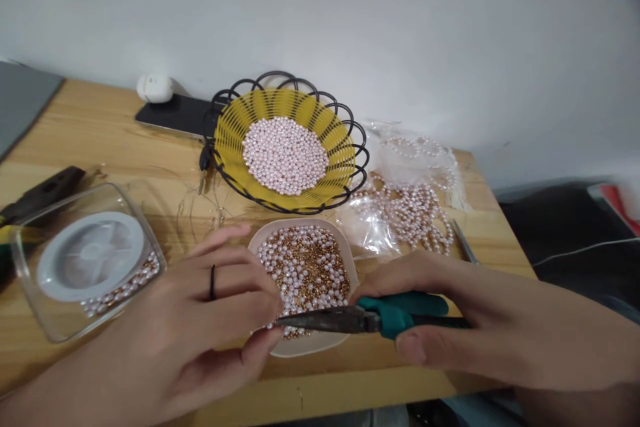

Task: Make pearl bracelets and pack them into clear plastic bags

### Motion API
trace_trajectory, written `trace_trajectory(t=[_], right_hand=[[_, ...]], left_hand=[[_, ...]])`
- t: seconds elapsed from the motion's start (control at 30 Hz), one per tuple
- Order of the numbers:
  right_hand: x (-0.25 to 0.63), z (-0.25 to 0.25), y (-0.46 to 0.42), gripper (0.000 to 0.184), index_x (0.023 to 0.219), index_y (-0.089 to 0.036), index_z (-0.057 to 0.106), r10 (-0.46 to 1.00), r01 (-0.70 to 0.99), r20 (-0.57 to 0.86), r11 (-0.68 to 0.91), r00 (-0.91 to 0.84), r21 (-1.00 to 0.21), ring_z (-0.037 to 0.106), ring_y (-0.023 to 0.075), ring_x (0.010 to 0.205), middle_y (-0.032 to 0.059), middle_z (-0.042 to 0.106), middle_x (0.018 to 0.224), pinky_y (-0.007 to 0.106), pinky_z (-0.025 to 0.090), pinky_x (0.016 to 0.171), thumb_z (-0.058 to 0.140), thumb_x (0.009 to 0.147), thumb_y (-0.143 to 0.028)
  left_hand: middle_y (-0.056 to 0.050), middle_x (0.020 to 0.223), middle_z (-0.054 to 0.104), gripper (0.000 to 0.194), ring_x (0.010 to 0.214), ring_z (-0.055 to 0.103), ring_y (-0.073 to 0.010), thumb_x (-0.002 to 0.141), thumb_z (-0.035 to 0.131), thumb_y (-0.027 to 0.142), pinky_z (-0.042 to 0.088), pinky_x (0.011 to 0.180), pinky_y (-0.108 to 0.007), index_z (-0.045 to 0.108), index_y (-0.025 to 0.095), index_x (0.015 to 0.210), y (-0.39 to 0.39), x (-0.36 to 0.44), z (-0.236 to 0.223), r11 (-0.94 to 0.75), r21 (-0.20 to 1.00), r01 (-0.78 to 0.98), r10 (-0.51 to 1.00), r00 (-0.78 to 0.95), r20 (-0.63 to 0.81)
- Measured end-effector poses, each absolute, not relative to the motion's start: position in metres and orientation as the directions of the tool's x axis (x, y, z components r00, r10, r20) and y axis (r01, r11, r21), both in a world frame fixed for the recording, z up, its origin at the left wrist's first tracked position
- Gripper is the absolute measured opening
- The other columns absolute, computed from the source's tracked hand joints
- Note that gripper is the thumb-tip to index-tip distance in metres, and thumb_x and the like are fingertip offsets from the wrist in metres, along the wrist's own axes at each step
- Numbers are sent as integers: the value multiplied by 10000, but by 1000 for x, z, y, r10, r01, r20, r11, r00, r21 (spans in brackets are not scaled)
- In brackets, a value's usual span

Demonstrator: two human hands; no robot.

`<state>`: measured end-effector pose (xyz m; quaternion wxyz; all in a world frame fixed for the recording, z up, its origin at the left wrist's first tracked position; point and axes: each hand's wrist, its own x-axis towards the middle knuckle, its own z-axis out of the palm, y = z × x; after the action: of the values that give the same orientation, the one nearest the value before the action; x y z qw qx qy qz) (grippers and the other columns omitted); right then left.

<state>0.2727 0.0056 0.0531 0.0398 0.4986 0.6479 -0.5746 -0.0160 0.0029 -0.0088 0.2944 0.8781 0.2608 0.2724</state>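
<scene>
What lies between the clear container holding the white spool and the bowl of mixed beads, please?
In the head view, the left hand lies between them.

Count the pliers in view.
2: teal-handled pliers in the right hand; dark-jawed pliers at the picture's left edge, partly cut off. More could be hidden.

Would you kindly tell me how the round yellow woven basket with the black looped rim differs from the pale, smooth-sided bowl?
The yellow woven basket with a black looped rim is wider than the pale, smooth-sided bowl. The basket is round, while the bowl is squarish with rounded corners. The basket holds pale pink beads, whereas the bowl holds mixed pale and gold beads. Both stand on the wooden table.
</scene>
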Motion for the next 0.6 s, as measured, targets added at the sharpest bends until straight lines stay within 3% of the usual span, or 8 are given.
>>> trace_trajectory(t=[0.07, 0.17, 0.3, 0.6], right_hand=[[274, 50, 3, 399, 1054, -283, 817, 616, 680, -638, -215, -462, -701, 733, 249, 841, 41, 803, 959, 318, 608, 738, 658, 853, -589], [274, 46, -2, 461, 1113, -282, 804, 672, 636, -623, -286, -400, -717, 743, 285, 961, 66, 802, 1084, 363, 611, 844, 713, 796, -604], [275, 42, -9, 443, 1096, -272, 813, 732, 614, -588, -299, -344, -731, 751, 303, 955, 81, 804, 1074, 380, 621, 836, 751, 772, -568], [278, 31, -15, 489, 1101, -260, 808, 735, 592, -569, -286, -368, -753, 731, 334, 1001, 90, 796, 1088, 444, 598, 883, 728, 781, -622]], left_hand=[[25, 987, 749, 202, 982, 680, -154, 914, 593, 81, 326, 1203, -397, 668, 232, 1026, 4, -18, -8, -704, 636, 316, 612, 724, 318], [3, 1085, 752, 199, 1108, 652, -165, 946, 577, 124, 372, 1181, -354, 667, 226, 1092, 5, -19, -7, -694, 640, 330, 627, 714, 312], [-14, 1077, 759, 186, 1085, 679, -172, 963, 577, 163, 470, 1112, -342, 676, 232, 1104, 4, -16, -6, -655, 683, 324, 661, 683, 310], [-33, 1049, 774, 225, 1040, 711, -216, 934, 569, 102, 541, 1039, -415, 711, 231, 1052, 6, -13, -3, -627, 715, 308, 671, 681, 294]])
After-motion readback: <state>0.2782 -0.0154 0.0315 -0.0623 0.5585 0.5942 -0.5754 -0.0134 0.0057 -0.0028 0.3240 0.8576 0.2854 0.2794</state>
